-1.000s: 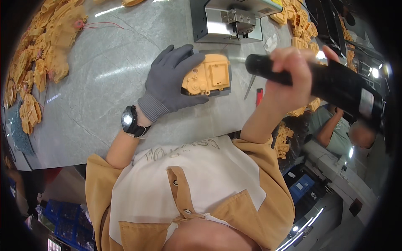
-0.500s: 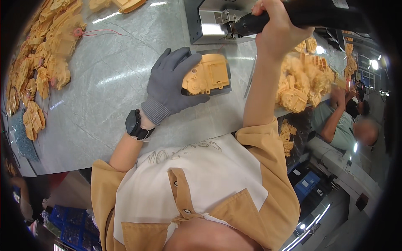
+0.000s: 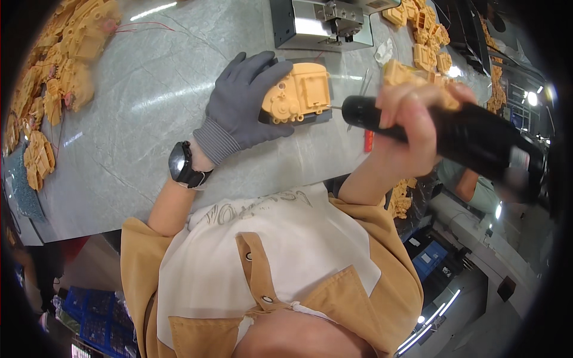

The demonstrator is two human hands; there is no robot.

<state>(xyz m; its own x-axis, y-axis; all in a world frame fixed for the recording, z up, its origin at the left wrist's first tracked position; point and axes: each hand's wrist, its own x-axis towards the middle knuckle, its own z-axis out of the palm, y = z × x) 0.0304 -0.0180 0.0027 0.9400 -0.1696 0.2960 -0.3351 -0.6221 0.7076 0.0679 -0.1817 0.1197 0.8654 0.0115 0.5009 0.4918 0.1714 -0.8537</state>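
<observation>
A yellow-orange plastic housing [image 3: 311, 89] rests in a dark fixture [image 3: 319, 117] on the grey tabletop. My left hand [image 3: 239, 104], in a grey knit glove, grips the housing's left side, its fingers along the far side and the thumb at the near edge. Bare, my right hand [image 3: 409, 122] is wrapped round a black electric screwdriver [image 3: 477, 140] held nearly level. The screwdriver's thin bit points left, its tip at the housing's lower right corner; whether it touches a screw there is too small to tell.
Beyond the housing stands a box-shaped metal device [image 3: 298, 24]. Similar yellow parts [image 3: 65, 71] with red wires pile up at the left; more yellow parts [image 3: 425, 36] lie at the right. Tweezers [image 3: 362, 89] lie near the screwdriver. A co-worker's arm [image 3: 467, 184] shows at far right.
My right hand has brought the screwdriver from the metal device down and toward me, to the housing's right side. The left hand keeps its hold; the whole view has shifted slightly.
</observation>
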